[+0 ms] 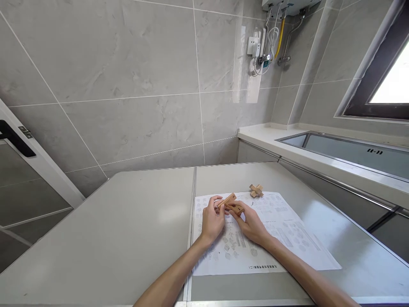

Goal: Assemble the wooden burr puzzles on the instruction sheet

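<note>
head view: left hand (213, 220) pinching upper wooden piece (228, 199), right hand (252, 224) pinching lower piece (237, 209); sink (345, 150) in counter (262, 134)

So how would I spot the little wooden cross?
On the pale grey table, find the large printed sheet. At its far edge sits the wooden cross. Unlike the held wooden pieces, it lies loose, its arms jutting outward.

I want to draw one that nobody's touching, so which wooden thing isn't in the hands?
The cross-shaped wooden thing, by the far edge of the printed sheet. The other wooden pieces are held in the left hand and right hand.
</note>
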